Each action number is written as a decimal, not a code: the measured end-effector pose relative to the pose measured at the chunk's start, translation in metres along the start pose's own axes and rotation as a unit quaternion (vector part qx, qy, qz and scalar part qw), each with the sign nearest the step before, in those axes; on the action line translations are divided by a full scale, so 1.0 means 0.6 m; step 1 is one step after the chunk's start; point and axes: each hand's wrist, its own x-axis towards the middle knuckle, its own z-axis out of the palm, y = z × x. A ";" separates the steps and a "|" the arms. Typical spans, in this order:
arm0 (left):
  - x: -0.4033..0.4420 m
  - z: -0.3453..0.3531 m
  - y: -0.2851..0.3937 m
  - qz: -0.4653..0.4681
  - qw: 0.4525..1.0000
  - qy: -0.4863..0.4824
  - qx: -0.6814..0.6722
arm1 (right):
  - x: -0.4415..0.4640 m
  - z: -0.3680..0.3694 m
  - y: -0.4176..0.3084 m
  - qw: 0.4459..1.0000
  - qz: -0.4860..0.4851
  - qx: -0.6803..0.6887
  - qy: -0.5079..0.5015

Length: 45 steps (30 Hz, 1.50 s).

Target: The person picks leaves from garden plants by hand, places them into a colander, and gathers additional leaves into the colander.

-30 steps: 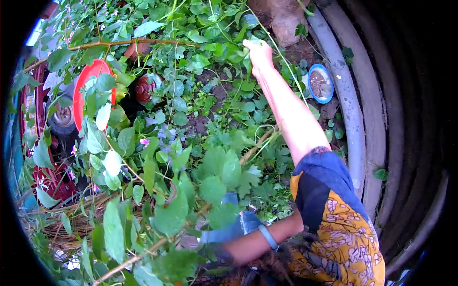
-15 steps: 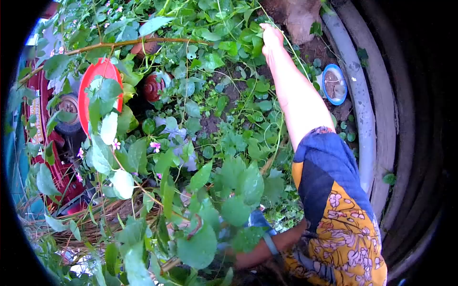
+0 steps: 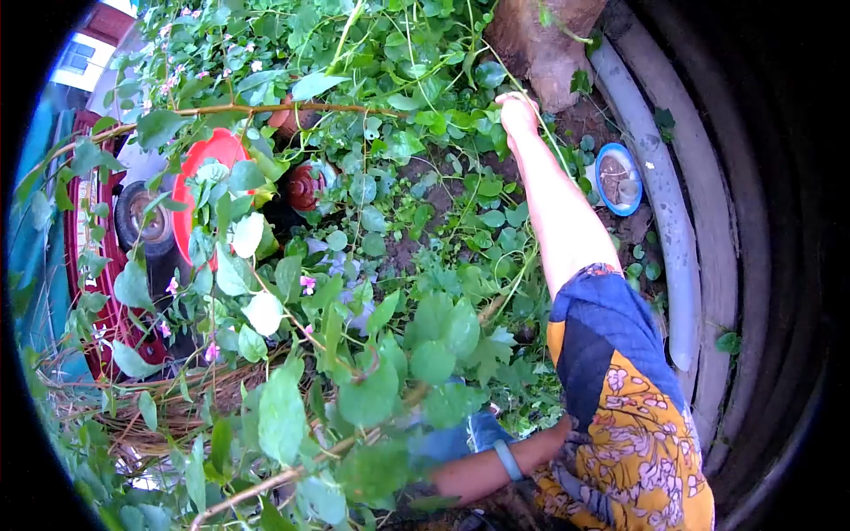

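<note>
My right hand [image 3: 519, 113] is at the end of an outstretched bare arm, near the top centre. Its fingers are closed on a thin green vine [image 3: 547, 133] among low leafy plants [image 3: 469, 190]. Lower down, my left forearm wears a pale band [image 3: 508, 460] and points left behind blurred leaves, which hide the hand. Large leaves on a brown branch [image 3: 283, 478] hang close to the camera.
A blue-rimmed dish [image 3: 618, 180] lies by a curved grey pipe [image 3: 651, 190]. Beside the hand stands a thick trunk [image 3: 544, 49]. At left are a red plastic dish [image 3: 215, 152], a wheel [image 3: 144, 219] and dry stalks [image 3: 168, 411]. Another branch [image 3: 266, 108] crosses the upper left.
The view has shifted, so the dishes and wheel sit farther right. My right hand, still closed, has come slightly nearer to the blue-rimmed dish. The left forearm keeps its leftward reach.
</note>
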 end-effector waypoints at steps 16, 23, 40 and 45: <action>-0.029 0.097 0.151 0.423 0.779 0.238 0.398 | -0.238 -0.187 -0.190 0.947 -0.256 -0.117 -0.156; -0.128 0.092 0.141 0.351 0.927 0.060 0.115 | -0.420 -0.482 -0.174 0.971 -0.163 -0.152 -0.084; -0.219 0.231 0.035 0.404 0.915 0.002 -0.013 | -0.703 -0.575 -0.264 0.929 0.133 0.259 -0.229; -0.229 0.259 -0.002 0.451 0.891 0.050 -0.030 | -0.745 -0.575 -0.307 0.914 0.163 0.308 -0.209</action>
